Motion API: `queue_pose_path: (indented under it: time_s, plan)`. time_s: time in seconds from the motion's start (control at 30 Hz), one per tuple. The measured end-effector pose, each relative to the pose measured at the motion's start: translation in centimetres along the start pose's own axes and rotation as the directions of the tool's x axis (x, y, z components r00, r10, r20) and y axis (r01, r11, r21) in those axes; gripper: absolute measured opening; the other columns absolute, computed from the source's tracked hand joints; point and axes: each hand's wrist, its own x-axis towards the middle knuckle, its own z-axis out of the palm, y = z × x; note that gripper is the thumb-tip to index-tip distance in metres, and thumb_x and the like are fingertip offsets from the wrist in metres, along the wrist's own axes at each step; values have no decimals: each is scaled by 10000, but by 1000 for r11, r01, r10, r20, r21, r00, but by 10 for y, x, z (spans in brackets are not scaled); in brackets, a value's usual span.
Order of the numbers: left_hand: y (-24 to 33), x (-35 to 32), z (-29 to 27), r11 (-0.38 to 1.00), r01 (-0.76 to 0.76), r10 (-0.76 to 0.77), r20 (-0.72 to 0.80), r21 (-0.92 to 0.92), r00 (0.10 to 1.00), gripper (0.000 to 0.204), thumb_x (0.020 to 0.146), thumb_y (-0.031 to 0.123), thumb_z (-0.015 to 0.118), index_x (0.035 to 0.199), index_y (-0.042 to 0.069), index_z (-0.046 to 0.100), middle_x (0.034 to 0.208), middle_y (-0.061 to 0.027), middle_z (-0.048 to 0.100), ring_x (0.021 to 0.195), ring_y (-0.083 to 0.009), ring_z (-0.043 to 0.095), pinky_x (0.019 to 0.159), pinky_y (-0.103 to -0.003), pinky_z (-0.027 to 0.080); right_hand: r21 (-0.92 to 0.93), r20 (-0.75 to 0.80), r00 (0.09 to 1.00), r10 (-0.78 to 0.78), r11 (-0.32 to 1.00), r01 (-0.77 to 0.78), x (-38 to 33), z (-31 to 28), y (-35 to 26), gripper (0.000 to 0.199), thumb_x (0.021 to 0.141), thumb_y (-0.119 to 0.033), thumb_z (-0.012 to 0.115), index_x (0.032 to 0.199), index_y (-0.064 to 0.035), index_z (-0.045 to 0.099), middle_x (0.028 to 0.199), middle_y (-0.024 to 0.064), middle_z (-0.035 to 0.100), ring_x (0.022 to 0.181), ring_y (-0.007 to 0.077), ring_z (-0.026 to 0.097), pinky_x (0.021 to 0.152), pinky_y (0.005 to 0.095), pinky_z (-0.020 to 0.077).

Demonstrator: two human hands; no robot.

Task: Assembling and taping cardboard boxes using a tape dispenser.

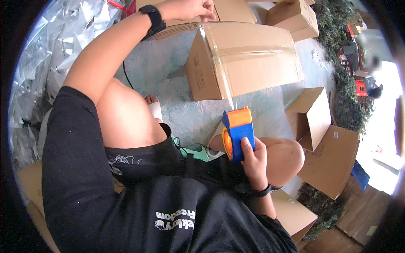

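Observation:
My right hand (255, 163) grips a blue and orange tape dispenser (243, 137) in front of my body. A strip of clear tape (220, 69) runs from the dispenser up along the left end of a closed cardboard box (257, 57). The box lies on the floor, with more shiny tape across its top. My left hand (190, 9) reaches to the box's far left corner, close to the strip's far end. Its fingers are curled; I cannot make out what, if anything, lies between them.
An open carton (312, 116) and a tilted cardboard piece (331, 162) stand at the right. More boxes (293, 19) sit behind the taped one. Silvery plastic wrapping (63, 55) heaps up at the left. Green foliage (333, 25) lines the right. My knees flank the working area.

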Motion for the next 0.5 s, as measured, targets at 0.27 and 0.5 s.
queue_pose_path:
  time_s: [0.27,0.5]
  plan:
    - [-21,20,22,952,-125,158,-99,279,982,153,792,241,743,767,92,771,651,-98,699,569,-195,666,565,-356,500,-64,-56,998,-21,998,18,2,13,2,374,1001,-303,594,875,42,662,698,29,653,576,82,587,530,240,466]
    - [-26,24,24,975,-100,112,-50,197,992,133,785,244,752,774,116,784,642,-92,696,569,-184,662,557,-343,494,-106,-63,997,34,993,-40,4,10,0,401,999,-302,591,804,39,671,655,47,654,557,91,596,515,249,463]
